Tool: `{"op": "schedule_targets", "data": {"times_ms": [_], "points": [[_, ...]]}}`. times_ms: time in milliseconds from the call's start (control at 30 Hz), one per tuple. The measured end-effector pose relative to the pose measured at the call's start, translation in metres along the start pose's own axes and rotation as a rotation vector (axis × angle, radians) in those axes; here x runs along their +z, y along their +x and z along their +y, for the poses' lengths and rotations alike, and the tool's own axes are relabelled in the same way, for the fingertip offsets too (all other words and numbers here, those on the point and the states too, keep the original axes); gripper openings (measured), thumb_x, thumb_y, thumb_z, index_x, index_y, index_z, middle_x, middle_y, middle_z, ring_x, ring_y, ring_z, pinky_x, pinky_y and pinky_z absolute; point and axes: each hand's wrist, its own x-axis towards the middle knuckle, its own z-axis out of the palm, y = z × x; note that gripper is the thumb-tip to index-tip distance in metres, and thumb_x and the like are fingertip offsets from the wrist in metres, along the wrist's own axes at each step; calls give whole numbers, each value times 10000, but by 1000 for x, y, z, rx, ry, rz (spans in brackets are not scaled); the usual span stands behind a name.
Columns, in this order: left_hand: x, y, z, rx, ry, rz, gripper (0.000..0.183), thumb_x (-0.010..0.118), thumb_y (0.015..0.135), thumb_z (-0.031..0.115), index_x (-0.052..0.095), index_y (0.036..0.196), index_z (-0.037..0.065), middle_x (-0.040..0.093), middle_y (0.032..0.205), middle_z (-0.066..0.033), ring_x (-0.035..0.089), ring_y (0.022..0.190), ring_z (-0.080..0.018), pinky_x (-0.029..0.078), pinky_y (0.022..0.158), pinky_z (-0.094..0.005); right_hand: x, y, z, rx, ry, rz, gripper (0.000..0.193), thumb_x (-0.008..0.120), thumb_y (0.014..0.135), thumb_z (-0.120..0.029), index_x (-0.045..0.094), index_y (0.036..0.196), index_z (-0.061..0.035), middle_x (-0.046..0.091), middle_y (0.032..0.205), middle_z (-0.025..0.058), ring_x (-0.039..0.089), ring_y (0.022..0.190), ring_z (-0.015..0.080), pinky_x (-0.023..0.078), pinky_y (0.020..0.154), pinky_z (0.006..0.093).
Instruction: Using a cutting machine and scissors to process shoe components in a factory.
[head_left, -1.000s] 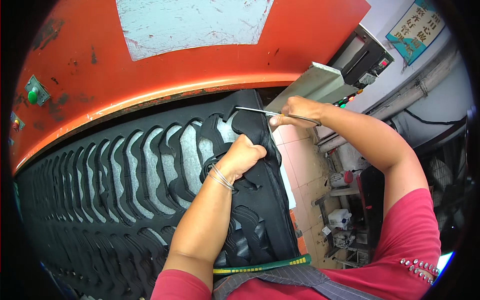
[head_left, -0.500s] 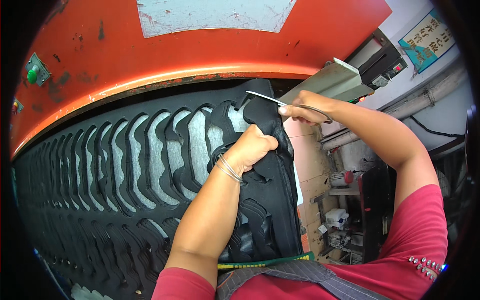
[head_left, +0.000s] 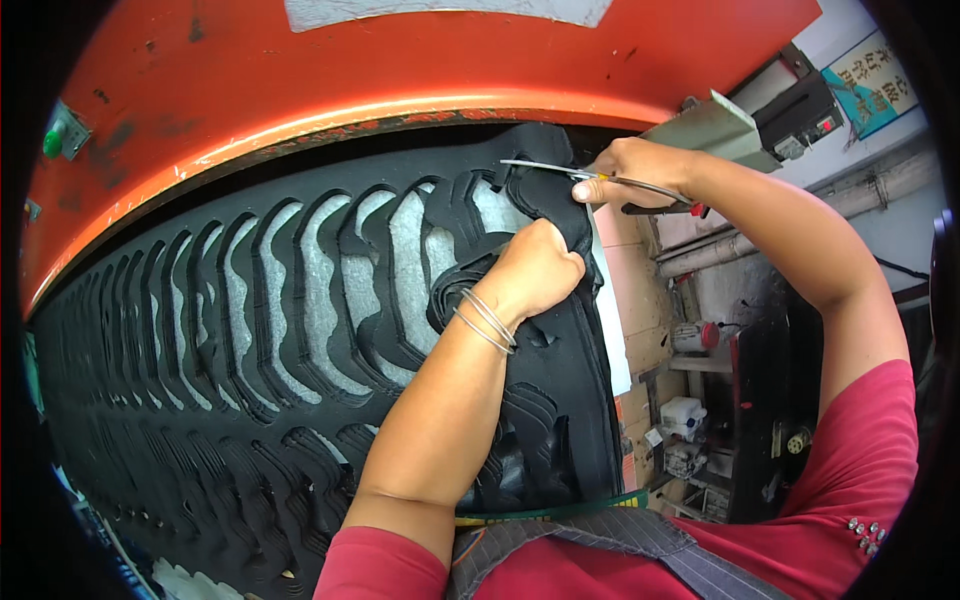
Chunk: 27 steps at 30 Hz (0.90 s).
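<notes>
A stack of black, foam-like sheets (head_left: 585,420) with rows of wavy cut-outs lies before me, pale grey showing through the gaps. My left hand (head_left: 537,270), with thin bangles at its wrist, is closed on a bunched fold near the stack's right end. Curled fingers hide part of that fold. At the far right corner my right hand (head_left: 645,168) grips a pair of scissors (head_left: 540,166). Their long silvery blade points left over the black material, just beyond my left hand. Red shows at the handle end.
A large orange machine panel (head_left: 400,75) rises along the far side, with a green button (head_left: 55,140) at left. Right of the stack are a metal bracket (head_left: 715,130), a shelf holding a white plastic container (head_left: 682,415), and pipes. A green-yellow strip (head_left: 560,510) borders the near edge.
The whole view has shifted, so hands and stack sit farther right in it. The right hand has turned a little, with more of the scissors' handle showing. Both hands keep their hold.
</notes>
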Motion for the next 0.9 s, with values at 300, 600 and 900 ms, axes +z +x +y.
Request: {"op": "schedule_targets", "data": {"times_ms": [300,600,900], "points": [[5,-8,3,143,160,44,160,548,699,71,570,704,-87,571,732,-302,599,755,-420,479,706,-444,-3,-26,-6,155,-48,33,817,473,761,-729,586,607,65,488,506,199,537,517,294,432,538,450],[7,-6,1,221,262,72,166,546,685,63,555,650,-99,561,690,-306,594,717,-428,485,671,-442,-4,-23,-4,116,66,-50,806,475,772,-716,590,657,73,534,551,192,559,541,282,442,519,409],[7,-10,-1,233,286,53,182,578,708,64,575,670,-114,575,702,-300,600,729,-420,499,720,-420,-13,-2,-9,43,-96,21,846,512,684,-777,590,645,64,528,551,170,551,562,292,443,541,418]]}}
